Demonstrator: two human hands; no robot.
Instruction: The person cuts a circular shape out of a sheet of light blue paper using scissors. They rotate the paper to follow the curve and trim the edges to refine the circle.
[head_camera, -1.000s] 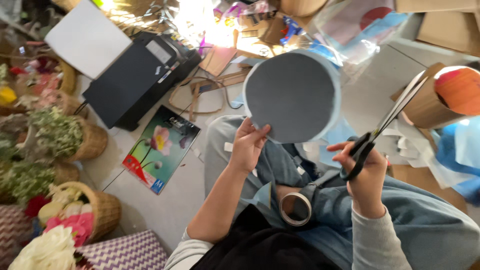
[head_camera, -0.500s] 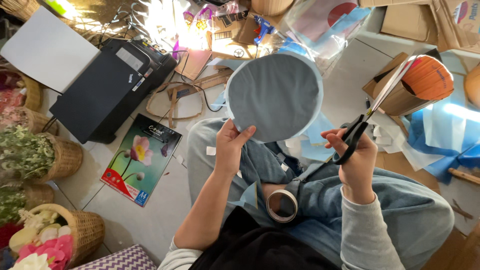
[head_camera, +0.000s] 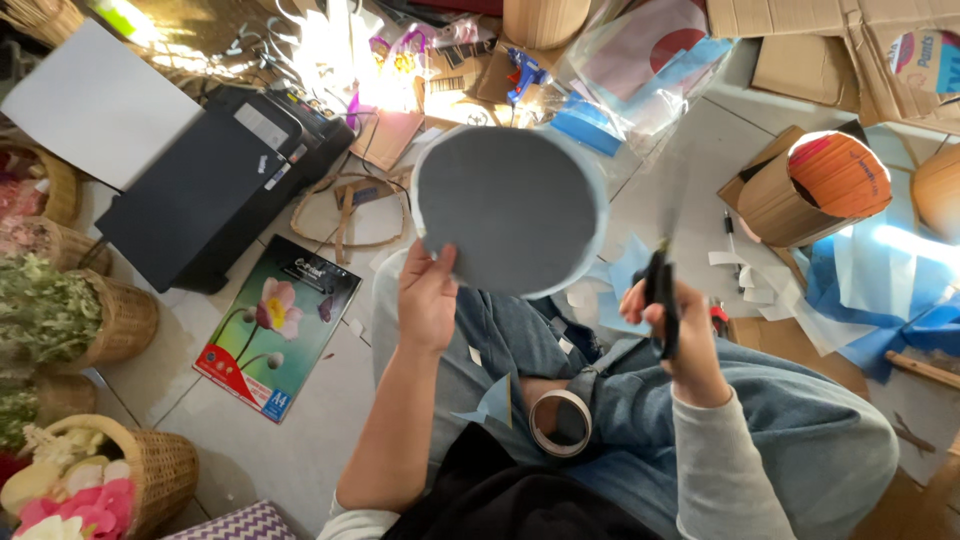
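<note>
Disc: grey round disc (head_camera: 510, 208) with a pale blue rim, held up at centre frame, face toward the camera.
Left grip: left hand (head_camera: 428, 297) pinches the disc's lower-left edge.
Right grip: right hand (head_camera: 672, 325) closed around black scissors (head_camera: 661, 290), just right of the disc's lower edge; blades blurred, pointing up.
Nearer: the scissors lie lower right of the disc, apart from it.
Lap: tape roll (head_camera: 560, 422) on the jeans below.

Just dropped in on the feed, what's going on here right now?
A person sits on the floor, seen from above. The left hand holds up a grey paper disc by its lower edge. The right hand grips black-handled scissors, blades blurred, beside the disc's right edge. A roll of tape lies in the lap. Blue paper scraps, a black printer and wicker baskets lie around.
</note>
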